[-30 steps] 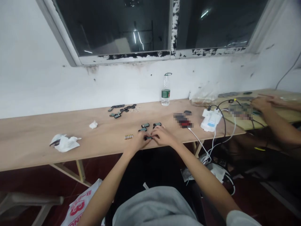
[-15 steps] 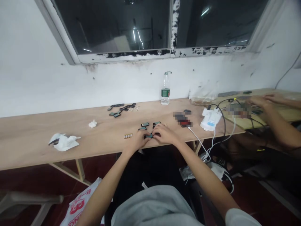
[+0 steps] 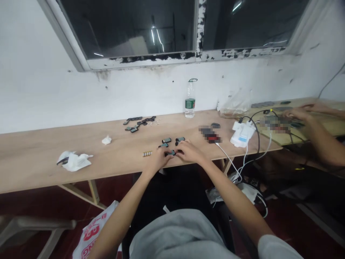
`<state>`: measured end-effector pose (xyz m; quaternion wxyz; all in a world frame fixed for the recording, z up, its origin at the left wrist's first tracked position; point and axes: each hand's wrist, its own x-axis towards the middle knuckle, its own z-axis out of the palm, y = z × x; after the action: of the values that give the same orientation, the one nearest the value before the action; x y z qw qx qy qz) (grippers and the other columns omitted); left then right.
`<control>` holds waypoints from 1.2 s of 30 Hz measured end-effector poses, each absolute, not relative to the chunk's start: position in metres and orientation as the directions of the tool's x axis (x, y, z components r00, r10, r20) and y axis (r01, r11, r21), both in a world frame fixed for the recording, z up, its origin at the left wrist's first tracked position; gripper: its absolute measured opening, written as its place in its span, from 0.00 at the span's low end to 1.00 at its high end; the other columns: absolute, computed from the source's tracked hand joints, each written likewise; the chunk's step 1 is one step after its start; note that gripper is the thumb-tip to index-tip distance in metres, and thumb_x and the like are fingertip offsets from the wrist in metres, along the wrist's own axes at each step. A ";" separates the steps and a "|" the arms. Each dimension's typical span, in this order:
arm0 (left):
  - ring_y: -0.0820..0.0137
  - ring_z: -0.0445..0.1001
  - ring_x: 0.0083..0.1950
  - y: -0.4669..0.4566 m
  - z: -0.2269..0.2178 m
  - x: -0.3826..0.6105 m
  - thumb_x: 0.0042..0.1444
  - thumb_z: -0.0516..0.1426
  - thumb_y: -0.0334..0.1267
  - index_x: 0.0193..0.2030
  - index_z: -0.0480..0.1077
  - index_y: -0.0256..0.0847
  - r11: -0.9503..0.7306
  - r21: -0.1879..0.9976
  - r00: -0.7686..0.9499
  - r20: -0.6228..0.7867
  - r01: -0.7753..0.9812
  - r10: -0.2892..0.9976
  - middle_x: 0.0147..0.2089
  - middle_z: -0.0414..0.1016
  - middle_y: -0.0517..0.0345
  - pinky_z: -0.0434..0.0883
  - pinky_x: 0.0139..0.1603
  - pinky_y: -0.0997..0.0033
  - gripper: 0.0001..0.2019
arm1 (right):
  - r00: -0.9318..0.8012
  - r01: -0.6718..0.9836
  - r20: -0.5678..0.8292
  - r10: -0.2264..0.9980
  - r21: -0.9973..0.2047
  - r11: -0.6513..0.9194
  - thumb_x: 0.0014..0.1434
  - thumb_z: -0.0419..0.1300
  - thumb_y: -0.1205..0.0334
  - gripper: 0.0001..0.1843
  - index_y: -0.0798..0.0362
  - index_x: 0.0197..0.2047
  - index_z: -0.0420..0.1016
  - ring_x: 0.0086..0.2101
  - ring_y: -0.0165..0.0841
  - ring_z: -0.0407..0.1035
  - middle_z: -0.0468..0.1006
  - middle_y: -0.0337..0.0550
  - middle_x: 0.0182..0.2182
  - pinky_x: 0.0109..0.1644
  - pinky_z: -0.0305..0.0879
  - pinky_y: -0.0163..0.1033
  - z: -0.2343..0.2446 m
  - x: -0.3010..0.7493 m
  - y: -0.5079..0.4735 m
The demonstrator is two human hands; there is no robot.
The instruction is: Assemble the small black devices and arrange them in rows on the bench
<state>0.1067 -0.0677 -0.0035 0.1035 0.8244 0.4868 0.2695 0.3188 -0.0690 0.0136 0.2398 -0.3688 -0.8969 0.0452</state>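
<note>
Both my hands meet at the front edge of a long wooden bench point(image 3: 81, 169). My left hand point(image 3: 157, 159) and my right hand point(image 3: 191, 152) pinch a small dark part with a teal face point(image 3: 170, 153) between their fingertips. Just beyond them lie three similar small dark parts point(image 3: 166, 140) on the wood. A short row of tiny metal pieces point(image 3: 147, 154) sits left of my left hand.
A heap of more dark parts point(image 3: 138, 123) lies further back. Crumpled tissues point(image 3: 74, 160) are at the left, a water bottle point(image 3: 190, 99) by the wall. A white charger with cables point(image 3: 242, 133) lies right. Another person's hands point(image 3: 299, 113) work at the far right.
My hands stay together on the small part; the view has shifted slightly, and the other person's hands have moved a little on the right bench.
</note>
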 end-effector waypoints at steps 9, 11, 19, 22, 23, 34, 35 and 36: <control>0.59 0.78 0.44 -0.066 -0.009 0.109 0.59 0.63 0.42 0.39 0.81 0.44 -0.499 0.451 0.339 0.391 0.740 0.856 0.42 0.82 0.54 0.72 0.48 0.63 0.07 | -0.595 0.639 0.442 0.672 -0.248 0.728 0.63 0.63 0.66 0.03 0.53 0.39 0.79 0.45 0.39 0.69 0.79 0.45 0.37 0.55 0.56 0.43 0.006 0.317 -0.064; 0.59 0.78 0.44 -0.065 -0.009 0.110 0.59 0.64 0.42 0.39 0.81 0.44 -0.492 0.452 0.327 0.394 0.744 0.859 0.42 0.83 0.54 0.72 0.47 0.63 0.07 | -0.594 0.640 0.446 0.670 -0.242 0.729 0.63 0.63 0.66 0.03 0.53 0.39 0.79 0.44 0.39 0.69 0.79 0.44 0.37 0.54 0.56 0.43 0.005 0.317 -0.064; 0.59 0.78 0.45 -0.071 -0.003 0.114 0.61 0.62 0.44 0.39 0.81 0.43 -0.512 0.392 0.366 0.389 0.764 0.845 0.42 0.82 0.53 0.71 0.48 0.63 0.09 | -0.592 0.644 0.431 0.681 -0.255 0.721 0.62 0.63 0.66 0.04 0.52 0.41 0.80 0.45 0.40 0.68 0.79 0.46 0.37 0.54 0.55 0.44 0.008 0.316 -0.066; 0.58 0.79 0.46 -0.071 -0.002 0.114 0.62 0.61 0.43 0.40 0.81 0.43 -0.531 0.374 0.392 0.388 0.760 0.834 0.43 0.82 0.52 0.72 0.49 0.64 0.09 | -0.611 0.641 0.431 0.664 -0.222 0.735 0.64 0.61 0.65 0.07 0.52 0.43 0.81 0.48 0.42 0.67 0.80 0.48 0.41 0.54 0.54 0.46 0.007 0.314 -0.067; 0.58 0.79 0.46 -0.071 -0.002 0.114 0.62 0.61 0.43 0.40 0.81 0.43 -0.538 0.369 0.399 0.391 0.758 0.830 0.43 0.82 0.52 0.72 0.49 0.64 0.09 | -0.620 0.636 0.434 0.654 -0.211 0.742 0.65 0.60 0.65 0.08 0.52 0.43 0.81 0.49 0.42 0.66 0.80 0.48 0.42 0.55 0.53 0.46 0.006 0.314 -0.067; 0.59 0.79 0.43 -0.073 0.000 0.112 0.59 0.64 0.36 0.43 0.80 0.41 -0.546 0.350 0.415 0.384 0.761 0.825 0.42 0.82 0.52 0.73 0.46 0.64 0.07 | -0.630 0.634 0.442 0.639 -0.182 0.751 0.66 0.57 0.65 0.10 0.52 0.42 0.81 0.51 0.42 0.66 0.80 0.48 0.45 0.55 0.53 0.48 0.008 0.314 -0.069; 0.58 0.79 0.44 -0.074 0.000 0.113 0.59 0.64 0.37 0.44 0.80 0.41 -0.547 0.341 0.413 0.392 0.765 0.822 0.43 0.82 0.51 0.73 0.47 0.63 0.07 | -0.616 0.643 0.449 0.647 -0.189 0.742 0.67 0.56 0.65 0.10 0.52 0.43 0.81 0.51 0.42 0.67 0.80 0.48 0.45 0.55 0.53 0.48 0.010 0.314 -0.068; 0.58 0.79 0.46 -0.074 0.000 0.113 0.59 0.63 0.36 0.44 0.79 0.41 -0.553 0.327 0.415 0.404 0.767 0.815 0.44 0.82 0.51 0.73 0.48 0.62 0.07 | -0.598 0.652 0.457 0.658 -0.199 0.731 0.67 0.55 0.64 0.11 0.52 0.43 0.81 0.51 0.42 0.67 0.80 0.48 0.46 0.55 0.54 0.47 0.013 0.313 -0.066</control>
<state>0.1129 -0.0739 -0.0001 0.0453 0.8400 0.4708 0.2659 0.3131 -0.0661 0.0133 0.2581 -0.3666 -0.8939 0.0057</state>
